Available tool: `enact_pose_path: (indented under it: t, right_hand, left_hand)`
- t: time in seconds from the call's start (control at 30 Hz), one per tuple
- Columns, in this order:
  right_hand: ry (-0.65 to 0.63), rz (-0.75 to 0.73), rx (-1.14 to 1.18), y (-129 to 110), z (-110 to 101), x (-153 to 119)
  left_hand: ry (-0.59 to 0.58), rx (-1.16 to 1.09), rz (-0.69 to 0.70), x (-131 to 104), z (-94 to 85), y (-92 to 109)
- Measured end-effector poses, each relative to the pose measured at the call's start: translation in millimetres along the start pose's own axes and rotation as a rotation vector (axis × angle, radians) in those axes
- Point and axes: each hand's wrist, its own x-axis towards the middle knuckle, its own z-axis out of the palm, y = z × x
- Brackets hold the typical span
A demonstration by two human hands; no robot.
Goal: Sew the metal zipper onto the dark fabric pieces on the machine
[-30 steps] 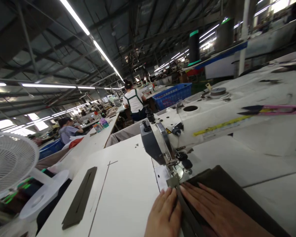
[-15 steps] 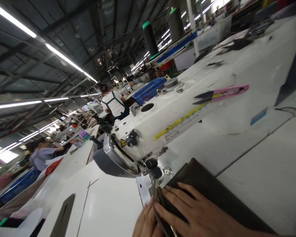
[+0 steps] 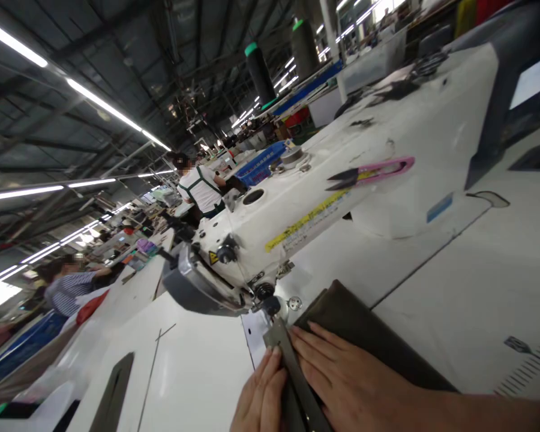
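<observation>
A folded piece of dark olive fabric (image 3: 360, 324) lies on the white bed of a sewing machine (image 3: 202, 285). An olive strip (image 3: 292, 366) runs along its left edge and ends by the presser foot (image 3: 273, 309). My right hand (image 3: 342, 375) lies flat on the fabric, fingers stretched toward the needle area and touching the strip's right side. My left hand (image 3: 258, 393) rests at the strip's left side, fingertips pressing its edge and fingers fairly straight; its thumb is hidden. Small metallic glints show low on the strip.
Pink-handled thread snips (image 3: 371, 173) lie on the machine arm. Another olive strip (image 3: 112, 393) is on the table at left. Thread cones (image 3: 260, 75) stand behind, near a blue basket (image 3: 261, 165). Two people (image 3: 202, 186) work at other stations. A screen (image 3: 535, 81) is at upper right.
The olive strip now lies flatter, covering the gap where its edge stood up beside the metallic line. My hands have shifted slightly left in view, and the camera has turned right.
</observation>
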Motion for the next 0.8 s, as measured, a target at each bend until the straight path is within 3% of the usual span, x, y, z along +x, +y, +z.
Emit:
enact_pose_path:
  t: [0.1, 0.3, 0.57, 0.8]
  right_hand:
    - [-0.121, -0.128, -0.021, 3.0, -11.8, 0.6]
    - [-0.104, -0.270, -0.133, 3.9, -16.4, 4.4]
    - [-0.033, -0.277, -0.107, 4.5, -8.4, -4.4]
    - [0.002, -0.253, -0.101, 25.6, 3.8, 11.0]
  left_hand:
    - [-0.041, 0.021, 0.058, 2.4, -7.8, 3.7]
    - [0.053, 0.132, -0.134, 11.0, -13.8, 24.7]
    - [0.170, 0.138, -0.105, 5.2, -0.7, 25.8]
    - [0.270, 0.112, -0.129, 27.0, 11.0, 7.2]
